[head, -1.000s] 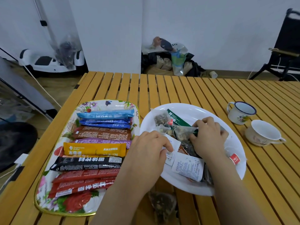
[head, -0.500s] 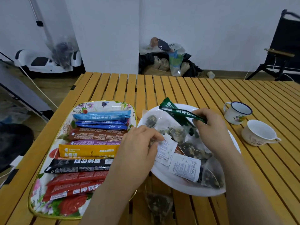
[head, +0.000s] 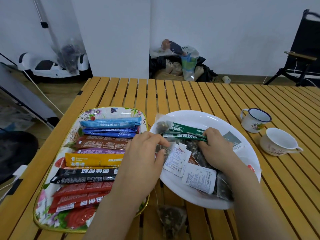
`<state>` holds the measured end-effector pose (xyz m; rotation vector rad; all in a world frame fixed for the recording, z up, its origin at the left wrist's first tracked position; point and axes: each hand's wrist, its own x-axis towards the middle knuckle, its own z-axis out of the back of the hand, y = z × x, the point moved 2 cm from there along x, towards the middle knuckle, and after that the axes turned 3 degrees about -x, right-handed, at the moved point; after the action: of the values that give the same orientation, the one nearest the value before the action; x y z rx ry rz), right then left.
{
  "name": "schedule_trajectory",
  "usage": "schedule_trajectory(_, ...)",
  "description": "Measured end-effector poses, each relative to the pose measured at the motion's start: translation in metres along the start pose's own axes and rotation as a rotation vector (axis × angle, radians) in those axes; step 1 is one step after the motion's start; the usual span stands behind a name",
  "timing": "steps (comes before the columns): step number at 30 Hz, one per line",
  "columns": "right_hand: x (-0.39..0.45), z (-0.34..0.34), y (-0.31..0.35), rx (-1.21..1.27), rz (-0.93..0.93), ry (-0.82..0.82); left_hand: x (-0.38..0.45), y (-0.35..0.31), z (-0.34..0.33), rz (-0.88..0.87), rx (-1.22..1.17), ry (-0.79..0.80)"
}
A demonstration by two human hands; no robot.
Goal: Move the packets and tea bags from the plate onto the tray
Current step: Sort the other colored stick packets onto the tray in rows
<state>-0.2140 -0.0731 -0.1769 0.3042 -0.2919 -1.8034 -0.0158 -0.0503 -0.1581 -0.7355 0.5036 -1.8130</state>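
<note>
1. Reaching into the plate [head: 207, 116], both hands are down among the packets and tea bags at the middle of the desk [head: 190, 94].
2. Right hand [head: 218, 149] lies over the heap, its fingers [head: 210, 135] curled round the near end of a green packet [head: 183, 135]; that packet runs leftward from the fingertips across the top of the pile.
3. A second green packet [head: 183, 128] lies just behind it, flat on the plate, not gripped.
4. Left hand [head: 143, 158] sits at the plate's left rim, its fingers [head: 161, 142] bent and pinching a tea bag [head: 160, 149] at the pile's edge; a white sachet [head: 175, 161] lies just under the thumb.
5. Another white sachet [head: 199, 178] rests nearer the front rim, apart from both hands, beside dark tea bags [head: 223, 187].
6. Left of the plate the floral tray [head: 97, 112] holds a row of stick packets: blue [head: 110, 122], brown [head: 103, 142], yellow [head: 93, 159], black [head: 83, 175], red [head: 81, 193]. The left wrist covers their right ends.
7. One loose tea bag [head: 171, 220] lies on the desk in front of the plate, between the forearms.
8. Two cups [head: 256, 119] stand to the right, well apart from the hands.
</note>
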Motion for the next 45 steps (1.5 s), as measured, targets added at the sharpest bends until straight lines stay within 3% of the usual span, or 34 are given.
schedule_trajectory(8, 0.001, -0.001, -0.007, -0.044, 0.012, 0.001, -0.001, -0.004, 0.0, -0.009, 0.012, 0.021)
schedule_trajectory(12, -0.002, 0.013, -0.006, 0.247, 0.031, 0.004, -0.001, -0.003, 0.001, -0.008, -0.02, 0.005)
schedule_trajectory(18, -0.017, 0.05, 0.001, 0.46, 0.116, -0.017, 0.0, -0.003, 0.002, -0.027, -0.031, -0.008)
schedule_trajectory(28, -0.025, 0.062, -0.004, 0.744, 0.021, -0.096, -0.002, -0.039, -0.048, -0.268, 0.192, 0.142)
schedule_trajectory(37, -0.025, 0.068, -0.023, 0.703, -0.007, -0.124, 0.011, -0.039, -0.054, -0.229, 0.291, 0.2)
schedule_trajectory(45, -0.027, 0.058, -0.027, 0.611, -0.177, 0.091, 0.018, -0.037, -0.049, -0.235, 0.422, 0.276)
